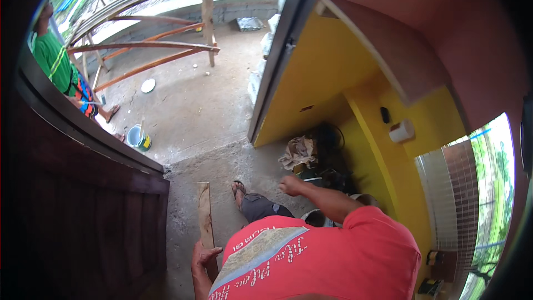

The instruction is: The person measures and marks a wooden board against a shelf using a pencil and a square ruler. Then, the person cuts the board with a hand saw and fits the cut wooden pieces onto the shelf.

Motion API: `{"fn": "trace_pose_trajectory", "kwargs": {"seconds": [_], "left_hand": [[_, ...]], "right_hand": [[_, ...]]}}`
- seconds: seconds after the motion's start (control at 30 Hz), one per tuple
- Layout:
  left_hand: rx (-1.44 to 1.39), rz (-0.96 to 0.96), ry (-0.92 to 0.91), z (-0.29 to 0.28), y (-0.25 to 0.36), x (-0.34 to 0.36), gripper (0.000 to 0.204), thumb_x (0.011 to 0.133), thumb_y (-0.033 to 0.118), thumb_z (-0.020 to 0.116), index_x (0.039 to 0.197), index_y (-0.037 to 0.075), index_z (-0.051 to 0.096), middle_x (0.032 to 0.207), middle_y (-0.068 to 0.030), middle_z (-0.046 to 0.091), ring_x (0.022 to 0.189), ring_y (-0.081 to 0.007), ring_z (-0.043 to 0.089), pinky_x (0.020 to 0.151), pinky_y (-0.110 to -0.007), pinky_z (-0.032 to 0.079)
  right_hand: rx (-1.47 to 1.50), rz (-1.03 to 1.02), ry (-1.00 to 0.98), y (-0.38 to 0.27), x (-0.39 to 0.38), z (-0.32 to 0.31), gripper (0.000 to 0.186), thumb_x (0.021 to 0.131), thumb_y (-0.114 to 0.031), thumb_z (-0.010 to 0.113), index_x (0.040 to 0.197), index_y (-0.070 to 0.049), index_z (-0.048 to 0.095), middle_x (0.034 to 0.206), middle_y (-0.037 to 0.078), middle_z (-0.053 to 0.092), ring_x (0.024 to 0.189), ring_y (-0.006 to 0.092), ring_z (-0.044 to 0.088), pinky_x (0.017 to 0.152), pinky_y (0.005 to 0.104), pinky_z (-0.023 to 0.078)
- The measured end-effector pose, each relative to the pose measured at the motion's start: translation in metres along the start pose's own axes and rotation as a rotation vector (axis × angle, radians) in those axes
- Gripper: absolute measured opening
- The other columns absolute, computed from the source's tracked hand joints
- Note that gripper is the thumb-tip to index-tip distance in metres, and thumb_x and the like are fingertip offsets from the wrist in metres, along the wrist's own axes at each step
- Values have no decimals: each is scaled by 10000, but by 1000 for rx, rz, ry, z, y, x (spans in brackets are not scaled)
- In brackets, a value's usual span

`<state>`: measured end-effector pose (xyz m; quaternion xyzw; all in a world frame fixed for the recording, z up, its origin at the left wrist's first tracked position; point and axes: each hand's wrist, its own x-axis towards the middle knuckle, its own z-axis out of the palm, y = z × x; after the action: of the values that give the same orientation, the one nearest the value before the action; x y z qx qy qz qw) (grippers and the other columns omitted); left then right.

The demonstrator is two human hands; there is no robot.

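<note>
A long, narrow wooden plank (205, 211) stands out ahead of me, its lower end beside my red shirt. My left hand (205, 256) is closed round the plank near that end, the thumb across it. My right arm reaches forward, and my right hand (288, 185) is curled into a fist above the concrete floor. What lies inside that fist, if anything, is hidden. The hand is nearest to a crumpled beige cloth (298, 153) and a cluster of dark items (333, 179) by the yellow wall. My sandalled foot (239, 190) shows between the two hands.
A dark wooden door (94, 216) stands at left. Past the doorway are a paint bucket (139, 138) with a stick, a white disc (148, 85) and a wooden trestle (150, 47). A person in green (53, 61) stands there. Buckets (319, 218) sit by my right side.
</note>
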<state>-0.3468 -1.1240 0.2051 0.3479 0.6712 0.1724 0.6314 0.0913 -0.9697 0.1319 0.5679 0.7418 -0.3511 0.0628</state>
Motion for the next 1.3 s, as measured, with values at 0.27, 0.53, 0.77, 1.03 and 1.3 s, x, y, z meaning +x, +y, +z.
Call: {"fn": "trace_pose_trajectory", "kwargs": {"seconds": [0.27,0.53,0.77,1.03,1.3], "left_hand": [[95,12,216,-44,46,75,572,647,379,827,1006,-24,638,922,-191,698,855,-260,684,754,-389,520],[-126,35,10,-154,232,170,495,668,192,804,1034,24,516,816,-86,600,647,-163,622,541,-350,543],[-382,363,30,-221,320,304,381,618,77,729,975,43,598,778,12,529,677,-86,529,617,-233,440],[-123,279,-125,-286,505,460,268,677,58,693,915,36,571,687,13,517,581,-84,506,537,-238,414],[325,225,38,-256,634,676,301,608,63,658,876,22,528,643,-27,529,533,-126,519,522,-273,456]], "right_hand": [[-20,482,-249,64,63,-5,645,801,-598,608,909,31,699,964,251,683,937,374,663,839,463,511],[174,193,-93,-28,313,-107,407,827,-414,585,993,-64,708,1013,222,682,982,377,649,889,438,501],[273,275,-1,-57,437,-174,395,828,-407,591,1019,-85,717,1022,200,691,988,355,656,894,412,502],[317,331,-119,-16,536,-218,386,810,-412,621,1014,-102,730,956,178,708,917,337,673,841,409,515],[358,322,-233,79,751,-321,395,785,-399,606,967,-71,732,927,184,707,870,333,678,775,429,517]]}}
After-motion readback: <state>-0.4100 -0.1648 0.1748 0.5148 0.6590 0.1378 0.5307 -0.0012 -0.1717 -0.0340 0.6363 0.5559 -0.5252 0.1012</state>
